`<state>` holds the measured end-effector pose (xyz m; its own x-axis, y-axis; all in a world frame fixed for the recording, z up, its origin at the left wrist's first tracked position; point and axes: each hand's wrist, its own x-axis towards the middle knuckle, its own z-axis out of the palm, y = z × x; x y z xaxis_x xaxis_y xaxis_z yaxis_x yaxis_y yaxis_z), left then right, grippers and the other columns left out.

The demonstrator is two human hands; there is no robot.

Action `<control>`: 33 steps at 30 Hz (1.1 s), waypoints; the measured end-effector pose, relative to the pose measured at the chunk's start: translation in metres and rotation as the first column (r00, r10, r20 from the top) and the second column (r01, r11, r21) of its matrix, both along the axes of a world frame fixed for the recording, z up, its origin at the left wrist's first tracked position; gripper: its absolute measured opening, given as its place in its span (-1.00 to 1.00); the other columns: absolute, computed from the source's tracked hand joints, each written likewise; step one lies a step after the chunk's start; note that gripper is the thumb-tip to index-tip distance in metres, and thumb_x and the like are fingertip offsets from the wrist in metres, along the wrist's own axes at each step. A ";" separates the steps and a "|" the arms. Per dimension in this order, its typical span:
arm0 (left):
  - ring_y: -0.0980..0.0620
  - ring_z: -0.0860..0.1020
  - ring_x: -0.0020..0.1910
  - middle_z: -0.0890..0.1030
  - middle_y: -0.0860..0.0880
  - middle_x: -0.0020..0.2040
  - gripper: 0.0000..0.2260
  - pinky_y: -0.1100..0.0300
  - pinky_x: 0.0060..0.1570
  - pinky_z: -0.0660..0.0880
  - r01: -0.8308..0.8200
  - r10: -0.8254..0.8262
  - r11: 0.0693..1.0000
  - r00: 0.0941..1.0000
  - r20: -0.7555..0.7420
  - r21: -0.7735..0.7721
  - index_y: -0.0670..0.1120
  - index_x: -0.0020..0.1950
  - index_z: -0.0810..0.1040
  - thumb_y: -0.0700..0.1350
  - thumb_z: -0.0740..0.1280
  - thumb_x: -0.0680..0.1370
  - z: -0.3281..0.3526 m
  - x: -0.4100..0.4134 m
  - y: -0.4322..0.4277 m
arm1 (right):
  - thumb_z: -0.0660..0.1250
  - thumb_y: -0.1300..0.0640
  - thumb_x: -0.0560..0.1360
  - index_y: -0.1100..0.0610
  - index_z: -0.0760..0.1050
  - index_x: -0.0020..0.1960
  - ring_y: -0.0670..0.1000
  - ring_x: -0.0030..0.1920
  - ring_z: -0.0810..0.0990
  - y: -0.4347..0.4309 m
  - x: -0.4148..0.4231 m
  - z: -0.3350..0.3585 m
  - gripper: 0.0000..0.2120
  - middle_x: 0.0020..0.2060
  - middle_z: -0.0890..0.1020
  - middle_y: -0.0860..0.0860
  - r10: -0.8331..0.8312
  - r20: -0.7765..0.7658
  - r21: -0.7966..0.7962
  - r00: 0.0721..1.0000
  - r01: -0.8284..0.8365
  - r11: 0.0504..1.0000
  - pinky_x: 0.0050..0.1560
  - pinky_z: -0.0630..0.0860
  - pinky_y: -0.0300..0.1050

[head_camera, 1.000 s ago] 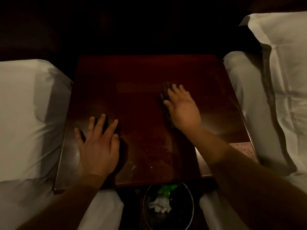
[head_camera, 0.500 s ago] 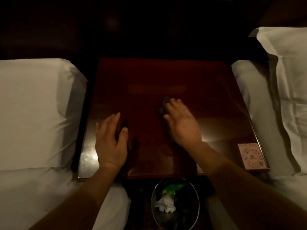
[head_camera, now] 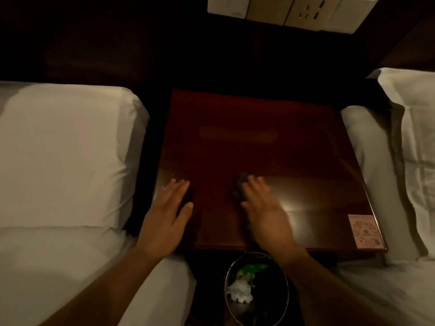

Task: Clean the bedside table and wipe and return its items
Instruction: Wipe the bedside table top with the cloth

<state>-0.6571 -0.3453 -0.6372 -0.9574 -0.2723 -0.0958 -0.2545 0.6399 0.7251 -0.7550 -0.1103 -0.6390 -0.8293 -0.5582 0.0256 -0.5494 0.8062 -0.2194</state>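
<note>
1. The bedside table (head_camera: 282, 142), dark red polished wood, stands between two beds, with the view looking down on its top.
2. The cloth (head_camera: 240, 184), a dark wad, lies on the table top at about 6 o'clock from its centre. It is dim and blurred.
3. The right hand (head_camera: 266, 215) presses on the cloth with fingers stretched out fairly straight and the thumb spread toward 9 o'clock. Blur hides finer detail.
4. The left hand (head_camera: 167, 220) rests flat at the table's 8 o'clock edge, fingers straight and together. It holds nothing and lies apart from the cloth.
5. A pink printed card (head_camera: 366, 231) lies flat in the 4 o'clock corner, well apart from both hands.
6. A round waste bin (head_camera: 226, 288) stands on the floor at 6 o'clock, partly under the table's near edge, holding a green wrapper (head_camera: 249, 270) and a crumpled white tissue (head_camera: 239, 291). The right forearm passes just beside it.
7. The left bed (head_camera: 63, 161) in white linen lies at 9 o'clock, the right bed (head_camera: 367, 165) with its pillow (head_camera: 414, 142) at 3 o'clock.
8. A pale socket panel (head_camera: 294, 10) is on the dark wall at 12 o'clock.
</note>
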 end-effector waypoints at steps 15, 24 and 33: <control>0.62 0.30 0.26 0.39 0.27 0.43 -0.40 0.47 0.26 0.24 -0.346 0.358 0.820 0.931 0.062 0.456 0.15 0.51 0.34 0.27 0.19 0.47 0.025 0.015 0.010 | 0.19 0.15 0.58 0.19 0.45 0.41 0.15 0.50 0.30 -0.121 0.069 -0.003 -0.59 0.46 0.41 0.13 0.137 0.044 -0.188 0.990 -0.126 0.974 0.47 0.29 0.09; 0.24 0.47 0.30 0.50 0.22 0.35 -0.54 0.30 0.25 0.40 -0.548 0.562 0.808 0.827 -0.001 0.214 0.15 0.46 0.41 0.04 0.21 0.54 0.048 0.087 -0.001 | 0.35 0.16 0.52 0.16 0.63 0.05 0.14 -0.13 0.60 -0.132 0.072 0.015 -0.85 -0.12 0.68 0.05 0.398 -0.036 -0.364 0.917 -0.383 0.849 -0.16 0.54 0.00; -0.05 0.13 0.60 0.20 -0.05 0.60 -0.43 -0.08 0.55 0.02 -0.480 0.529 0.815 0.844 0.081 -0.325 0.04 0.61 0.13 0.08 0.18 0.62 0.072 0.132 -0.010 | 0.26 -0.20 0.55 -0.06 0.60 0.15 0.01 0.00 0.60 -0.158 0.061 0.075 -0.69 -0.01 0.69 -0.07 0.361 0.153 -0.325 0.920 -0.298 0.898 -0.07 0.53 -0.08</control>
<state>-0.5253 -0.3557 -0.5651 -0.6550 -0.7514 -0.0798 -0.6947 0.5572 0.4549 -0.6940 -0.2682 -0.5644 -0.6032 -0.7938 0.0779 -0.6897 0.4700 -0.5508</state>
